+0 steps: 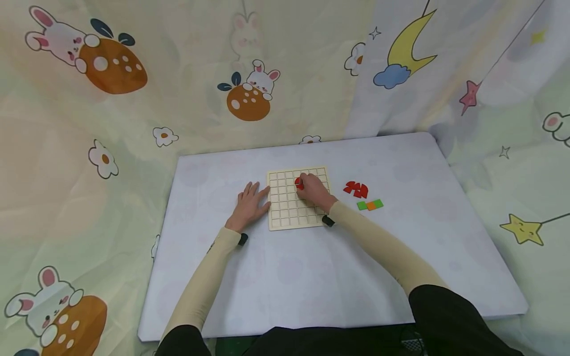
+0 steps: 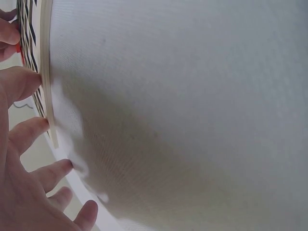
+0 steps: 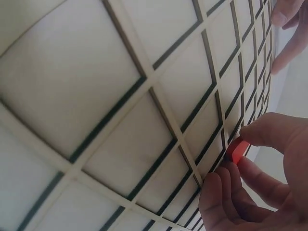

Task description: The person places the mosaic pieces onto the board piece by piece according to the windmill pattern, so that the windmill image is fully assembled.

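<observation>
Right-hand fingers (image 3: pixel 274 129) are pinching a red piece (image 3: pixel 238 150) at the board (image 1: pixel 287 207); red wedges (image 1: pixel 357 193) and tiles (image 1: pixel 371 205) are lying to their right; spread left-hand fingers (image 2: pixel 28 133) are touching the board; the grip is hiding the piece's long axis.

Around the white surface (image 1: pixel 285 282) spreads pale cloth (image 1: pixel 187 59), printed with a rabbit (image 1: pixel 64 39) at ten o'clock and a red star (image 1: pixel 470 95) at two.
</observation>
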`<action>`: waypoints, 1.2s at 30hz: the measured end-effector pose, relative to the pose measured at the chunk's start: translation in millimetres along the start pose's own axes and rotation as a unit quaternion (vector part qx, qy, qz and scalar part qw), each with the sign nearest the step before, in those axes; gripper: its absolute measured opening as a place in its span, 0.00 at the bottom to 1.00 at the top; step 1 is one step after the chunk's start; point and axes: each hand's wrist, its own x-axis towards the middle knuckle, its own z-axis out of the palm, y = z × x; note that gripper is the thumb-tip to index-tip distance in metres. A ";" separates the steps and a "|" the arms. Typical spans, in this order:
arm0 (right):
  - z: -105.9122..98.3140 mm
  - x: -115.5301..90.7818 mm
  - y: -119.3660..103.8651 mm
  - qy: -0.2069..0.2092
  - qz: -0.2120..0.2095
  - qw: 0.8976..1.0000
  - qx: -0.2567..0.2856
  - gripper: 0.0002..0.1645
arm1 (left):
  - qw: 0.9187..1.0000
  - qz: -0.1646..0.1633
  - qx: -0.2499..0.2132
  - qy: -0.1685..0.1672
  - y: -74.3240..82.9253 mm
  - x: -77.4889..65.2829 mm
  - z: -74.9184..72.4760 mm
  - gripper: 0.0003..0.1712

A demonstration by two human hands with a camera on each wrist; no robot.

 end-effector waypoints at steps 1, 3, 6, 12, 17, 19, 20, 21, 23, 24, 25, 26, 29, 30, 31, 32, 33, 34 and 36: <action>0.3 0.1 -0.3 0.003 0.003 1.000 0.001 0.09 | 1.000 -0.001 0.000 -0.002 0.4 0.2 -0.2 0.35; 0.3 0.0 -1.0 0.003 0.012 1.000 0.002 0.09 | 1.000 -0.001 0.001 -0.002 1.0 0.6 -0.4 0.34; 1.2 0.8 -0.9 0.000 0.020 1.000 0.000 0.09 | 1.000 0.003 0.001 -0.001 1.5 0.5 -0.6 0.34; 3.4 3.2 -1.2 -0.001 0.035 0.999 0.010 0.11 | 1.000 0.010 -0.005 0.007 1.0 0.2 -0.4 0.34; 3.5 2.9 -2.8 0.000 0.038 0.999 0.028 0.13 | 1.000 0.009 -0.011 0.009 0.2 0.2 0.1 0.34; 3.9 2.9 -2.5 0.000 0.038 0.999 0.034 0.13 | 1.000 0.008 -0.014 0.009 -0.1 0.3 0.4 0.35; 4.0 3.0 -2.1 0.001 0.039 0.998 0.039 0.13 | 1.000 0.007 -0.014 0.009 0.0 0.4 0.7 0.35; 4.0 2.8 -1.8 0.002 0.039 0.998 0.044 0.13 | 1.000 0.009 -0.014 0.012 -0.3 0.7 1.3 0.35; 2.7 3.1 -1.1 0.005 0.039 0.998 0.052 0.13 | 1.000 0.010 -0.013 0.013 -0.1 2.0 0.8 0.34; 2.1 3.2 -0.6 0.006 0.038 0.998 0.056 0.13 | 1.000 0.010 -0.011 0.014 -0.2 2.5 0.8 0.34; 1.6 3.2 0.1 0.007 0.038 0.997 0.061 0.13 | 1.000 0.010 -0.010 0.014 -0.2 3.0 0.8 0.34; 1.4 2.9 1.0 0.006 0.038 0.997 0.061 0.12 | 1.000 0.010 -0.008 0.014 -0.3 3.3 1.0 0.34; 1.5 0.8 3.0 -0.002 0.042 0.997 0.063 0.12 | 1.000 0.007 -0.008 0.010 0.2 2.2 1.6 0.35; 1.7 -0.1 3.4 -0.006 0.043 0.997 0.066 0.13 | 1.000 0.006 -0.011 0.009 0.4 1.4 1.8 0.35; 1.6 -1.0 3.6 -0.008 0.043 0.997 0.065 0.13 | 1.000 0.005 -0.012 0.008 0.5 0.7 1.7 0.35; 1.6 -1.9 3.5 -0.010 0.043 0.997 0.066 0.13 | 1.000 0.004 -0.014 0.008 0.6 0.0 1.7 0.35; 1.4 -2.7 3.3 -0.009 0.042 0.997 0.069 0.14 | 1.000 0.003 -0.015 0.007 1.0 -0.7 1.5 0.35; 1.3 -3.2 3.3 -0.007 0.039 0.997 0.069 0.14 | 1.000 0.003 -0.014 0.007 1.1 -1.1 1.5 0.35; 0.9 -3.7 4.1 0.001 0.032 0.997 0.070 0.14 | 1.000 0.002 -0.014 0.007 1.6 -1.3 0.9 0.35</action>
